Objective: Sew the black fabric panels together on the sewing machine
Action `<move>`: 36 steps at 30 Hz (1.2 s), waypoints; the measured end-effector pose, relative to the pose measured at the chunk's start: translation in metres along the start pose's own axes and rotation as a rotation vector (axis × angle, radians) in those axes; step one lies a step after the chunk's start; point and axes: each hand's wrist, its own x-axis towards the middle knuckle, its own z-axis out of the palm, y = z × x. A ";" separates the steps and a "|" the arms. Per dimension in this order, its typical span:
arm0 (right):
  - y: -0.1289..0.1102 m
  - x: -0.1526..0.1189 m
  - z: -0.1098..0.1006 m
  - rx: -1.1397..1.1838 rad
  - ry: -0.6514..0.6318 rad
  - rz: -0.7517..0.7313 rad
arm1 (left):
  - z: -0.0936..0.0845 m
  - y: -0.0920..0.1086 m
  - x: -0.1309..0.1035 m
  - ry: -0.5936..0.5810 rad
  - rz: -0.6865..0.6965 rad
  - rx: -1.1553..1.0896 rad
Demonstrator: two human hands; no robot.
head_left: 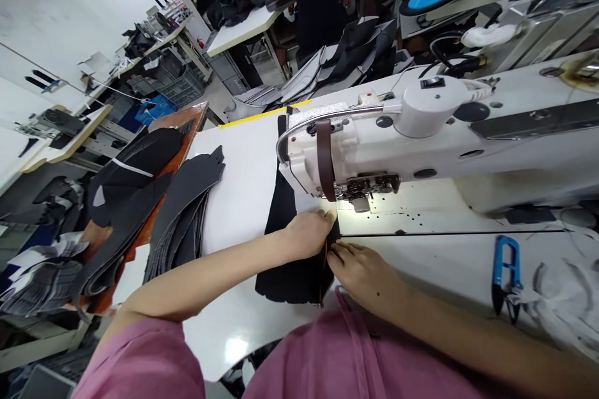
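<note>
A black fabric piece (294, 274) lies on the white table, with an orange-red line along its right edge. My left hand (311, 234) is closed on the fabric just in front of the needle area, its fingertips at the edge. My right hand (358, 268) pinches the fabric's right edge, a little nearer to my body. The white sewing machine (346, 156) stands above and beyond both hands, and its lamp lights the plate. Part of the fabric runs back to the left of the machine head. The fingertips are partly hidden.
Stacked dark pieces (180, 206) lie on the table's left side. Blue thread snips (506, 274) and white scraps (561, 299) sit at the right. A person (318, 0) works at another table behind, near more piled pieces (346, 56).
</note>
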 end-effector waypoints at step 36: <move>0.027 -0.007 0.006 0.166 -0.004 -0.257 | 0.038 -0.031 0.010 0.517 -0.018 -0.049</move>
